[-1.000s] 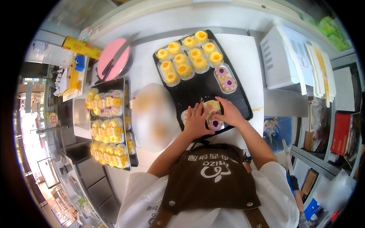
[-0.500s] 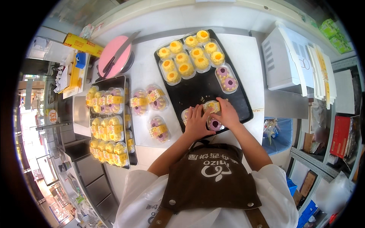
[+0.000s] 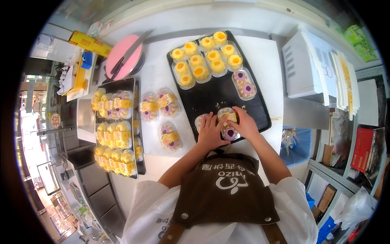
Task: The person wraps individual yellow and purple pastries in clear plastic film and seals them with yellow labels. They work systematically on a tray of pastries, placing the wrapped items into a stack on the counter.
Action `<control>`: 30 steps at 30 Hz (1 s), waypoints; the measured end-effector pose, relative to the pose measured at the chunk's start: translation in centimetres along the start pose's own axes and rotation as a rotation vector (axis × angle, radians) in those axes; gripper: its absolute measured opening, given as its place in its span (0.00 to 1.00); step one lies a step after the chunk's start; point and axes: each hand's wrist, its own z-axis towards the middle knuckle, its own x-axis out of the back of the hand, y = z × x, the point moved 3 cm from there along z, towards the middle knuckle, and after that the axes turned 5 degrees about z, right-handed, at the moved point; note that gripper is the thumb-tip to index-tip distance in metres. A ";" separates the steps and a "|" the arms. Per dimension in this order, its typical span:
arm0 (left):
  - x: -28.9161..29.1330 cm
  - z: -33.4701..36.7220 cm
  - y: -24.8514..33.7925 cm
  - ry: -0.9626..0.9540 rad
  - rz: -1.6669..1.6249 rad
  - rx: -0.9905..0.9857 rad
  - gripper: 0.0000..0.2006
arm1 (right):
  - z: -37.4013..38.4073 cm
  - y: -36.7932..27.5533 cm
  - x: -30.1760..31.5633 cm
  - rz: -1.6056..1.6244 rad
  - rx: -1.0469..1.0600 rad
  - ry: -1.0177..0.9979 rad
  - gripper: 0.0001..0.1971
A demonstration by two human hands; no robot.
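Observation:
A clear plastic box of purple pastries with dark centres [image 3: 230, 134] stands at the near end of a black baking tray [image 3: 205, 95]. My left hand [image 3: 210, 134] grips its left side, thumb at the near end and fingertips on top. My right hand [image 3: 246, 125] holds the right side, its fingers bent over the upper edge. Between the fingertips a yellow patterned paper band [image 3: 228, 116] lies across the lid. Left of it sits another box of purple pastries [image 3: 199, 122], partly covered by my left hand.
Several boxes of yellow pastries [image 3: 200, 72] and one of purple pastries [image 3: 244, 84] fill the tray's far part. Banded purple boxes [image 3: 169, 137] stand left on the white table. Farther left, a dark tray [image 3: 140, 167] holds banded boxes. A knife [image 3: 132, 51] lies on a pink turntable [image 3: 132, 42].
My right fingers have shifted slightly down along the box's side, and more of the near purple pastry shows. The left hand stays nearly in place. The whole view has moved slightly.

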 end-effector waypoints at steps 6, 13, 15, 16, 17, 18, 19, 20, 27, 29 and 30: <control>0.2 -0.5 0.2 0.052 0.021 0.007 0.58 | -0.6 0.3 -0.1 0.048 -0.018 -0.032 0.32; -0.3 -1.1 0.3 0.130 0.018 0.010 0.56 | -1.5 -0.2 -0.2 0.054 0.036 -0.010 0.29; -0.5 -1.3 0.2 0.143 0.015 0.022 0.55 | -1.6 -0.6 -0.2 0.065 0.055 -0.016 0.29; -0.6 -1.4 0.1 0.150 0.014 0.028 0.55 | -1.6 -0.8 -0.3 0.071 0.065 -0.020 0.29; -0.7 -1.5 0.0 0.156 0.014 0.035 0.55 | -1.6 -0.8 -0.3 0.076 0.074 -0.018 0.29; -0.7 -1.5 0.0 0.155 0.018 0.038 0.55 | -1.6 -0.8 -0.4 0.080 0.082 -0.014 0.29; -0.7 -1.5 0.0 0.154 0.023 0.040 0.55 | -1.7 -0.8 -0.4 0.084 0.091 -0.010 0.29; -0.7 -1.5 0.0 0.153 0.027 0.042 0.55 | -1.7 -0.8 -0.5 0.081 0.093 -0.005 0.29; -0.9 -1.9 -0.1 0.156 0.026 0.059 0.52 | -2.0 0.7 -1.4 0.150 0.104 -0.031 0.30; -1.1 -2.0 -0.3 0.157 0.016 0.052 0.51 | -2.1 1.2 -1.6 0.195 0.081 -0.045 0.30; -1.1 -2.0 -0.3 0.156 0.017 0.051 0.51 | -2.1 1.2 -1.7 0.217 0.068 -0.049 0.30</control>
